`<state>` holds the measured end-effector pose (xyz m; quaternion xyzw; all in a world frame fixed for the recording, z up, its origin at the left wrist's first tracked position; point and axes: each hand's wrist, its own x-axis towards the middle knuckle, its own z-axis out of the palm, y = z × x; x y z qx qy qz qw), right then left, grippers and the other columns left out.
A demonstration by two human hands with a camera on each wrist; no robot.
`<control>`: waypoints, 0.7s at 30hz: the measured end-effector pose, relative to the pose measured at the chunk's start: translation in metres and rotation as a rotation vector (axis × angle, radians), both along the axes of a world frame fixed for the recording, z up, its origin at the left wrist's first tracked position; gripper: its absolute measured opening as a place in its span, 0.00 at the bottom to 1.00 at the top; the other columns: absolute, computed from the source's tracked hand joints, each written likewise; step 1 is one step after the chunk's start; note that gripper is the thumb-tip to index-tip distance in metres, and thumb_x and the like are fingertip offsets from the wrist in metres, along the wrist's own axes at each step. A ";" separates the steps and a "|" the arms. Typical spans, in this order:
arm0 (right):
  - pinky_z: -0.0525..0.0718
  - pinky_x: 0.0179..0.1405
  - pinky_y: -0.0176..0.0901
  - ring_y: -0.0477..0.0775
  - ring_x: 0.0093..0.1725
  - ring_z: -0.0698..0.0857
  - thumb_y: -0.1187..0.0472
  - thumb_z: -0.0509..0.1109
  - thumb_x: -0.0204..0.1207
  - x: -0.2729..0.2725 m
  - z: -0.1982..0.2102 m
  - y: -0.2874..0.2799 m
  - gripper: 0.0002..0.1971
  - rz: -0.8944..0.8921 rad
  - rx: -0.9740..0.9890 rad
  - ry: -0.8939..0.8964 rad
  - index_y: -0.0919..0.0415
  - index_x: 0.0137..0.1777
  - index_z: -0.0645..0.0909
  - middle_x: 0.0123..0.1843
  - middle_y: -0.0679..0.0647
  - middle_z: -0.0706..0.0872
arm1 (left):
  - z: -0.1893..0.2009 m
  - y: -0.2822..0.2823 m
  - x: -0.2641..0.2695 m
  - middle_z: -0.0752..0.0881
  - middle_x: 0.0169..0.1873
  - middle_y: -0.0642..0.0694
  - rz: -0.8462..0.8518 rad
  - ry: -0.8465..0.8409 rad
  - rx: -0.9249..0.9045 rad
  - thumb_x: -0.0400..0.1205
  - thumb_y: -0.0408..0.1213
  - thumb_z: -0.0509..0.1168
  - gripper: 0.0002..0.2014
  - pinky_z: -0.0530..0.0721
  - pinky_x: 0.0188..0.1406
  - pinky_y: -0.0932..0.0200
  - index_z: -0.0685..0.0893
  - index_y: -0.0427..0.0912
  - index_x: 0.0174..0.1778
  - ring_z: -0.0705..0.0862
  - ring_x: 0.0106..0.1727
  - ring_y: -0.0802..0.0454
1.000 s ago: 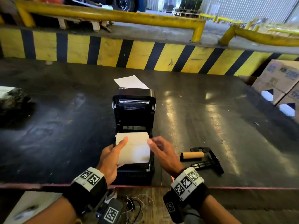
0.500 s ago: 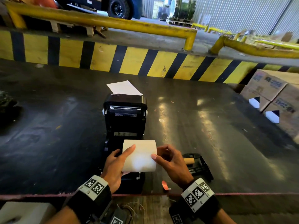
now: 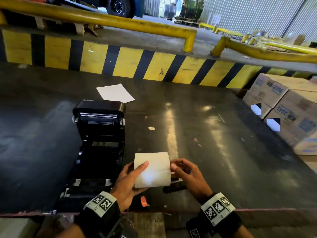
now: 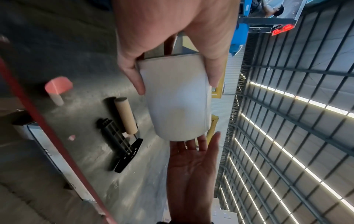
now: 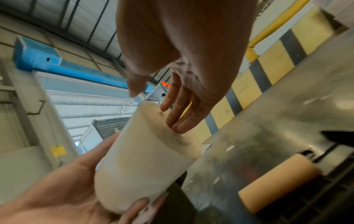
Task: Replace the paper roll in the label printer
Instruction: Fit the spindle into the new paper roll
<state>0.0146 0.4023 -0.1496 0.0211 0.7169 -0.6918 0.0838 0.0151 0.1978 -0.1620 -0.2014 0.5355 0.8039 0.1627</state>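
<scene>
A white paper roll [image 3: 152,170] is held off the table, just right of the black label printer [image 3: 99,145], whose lid [image 3: 99,114] stands open. My left hand [image 3: 130,179] grips the roll's left end, thumb on top and fingers underneath [image 4: 178,103]. Straight fingers of my right hand [image 3: 181,170] touch the roll's right end [image 5: 145,159]. On the table under the roll lie an empty brown cardboard core [image 4: 125,115] and a black spindle holder [image 4: 122,145]; the head view hides most of both.
A white sheet [image 3: 115,92] lies behind the printer. Cardboard boxes [image 3: 288,114] stand at the right. A small red tape piece [image 3: 143,201] sits near the table's front edge [image 3: 257,210]. A yellow-and-black barrier [image 3: 127,60] runs along the back.
The paper roll has come up out of the printer and moved right, carried between both hands. It now hangs over the core and spindle holder.
</scene>
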 end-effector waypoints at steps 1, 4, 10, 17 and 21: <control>0.90 0.42 0.54 0.60 0.46 0.91 0.59 0.69 0.78 -0.004 -0.004 0.011 0.11 -0.045 0.034 0.002 0.67 0.53 0.83 0.48 0.61 0.91 | -0.002 0.008 0.000 0.85 0.56 0.39 0.005 -0.004 0.000 0.58 0.46 0.78 0.36 0.83 0.58 0.34 0.77 0.48 0.64 0.83 0.58 0.39; 0.83 0.40 0.46 0.52 0.38 0.88 0.62 0.70 0.78 -0.027 -0.033 0.057 0.07 -0.203 0.313 0.038 0.66 0.43 0.86 0.39 0.60 0.90 | -0.009 0.033 -0.001 0.85 0.57 0.38 0.044 -0.012 -0.012 0.56 0.46 0.79 0.40 0.85 0.55 0.35 0.76 0.46 0.65 0.83 0.57 0.39; 0.82 0.57 0.47 0.61 0.59 0.85 0.44 0.72 0.73 -0.051 -0.108 0.105 0.26 -0.052 0.928 -0.196 0.63 0.64 0.80 0.59 0.62 0.87 | -0.019 0.051 0.005 0.82 0.58 0.38 0.147 0.005 -0.057 0.62 0.45 0.77 0.38 0.85 0.53 0.36 0.74 0.45 0.68 0.81 0.57 0.39; 0.78 0.42 0.40 0.56 0.48 0.86 0.56 0.75 0.73 -0.054 -0.119 0.104 0.17 0.007 0.788 -0.178 0.68 0.56 0.83 0.51 0.60 0.88 | -0.023 0.046 0.010 0.81 0.61 0.38 0.253 0.026 -0.057 0.57 0.47 0.77 0.41 0.83 0.58 0.34 0.74 0.45 0.68 0.79 0.61 0.38; 0.84 0.39 0.44 0.58 0.42 0.88 0.58 0.78 0.70 -0.047 -0.115 0.111 0.13 -0.091 0.629 -0.052 0.65 0.49 0.86 0.40 0.56 0.88 | -0.027 0.039 0.011 0.80 0.62 0.38 0.287 0.037 0.007 0.61 0.46 0.75 0.36 0.82 0.58 0.35 0.75 0.46 0.66 0.79 0.62 0.38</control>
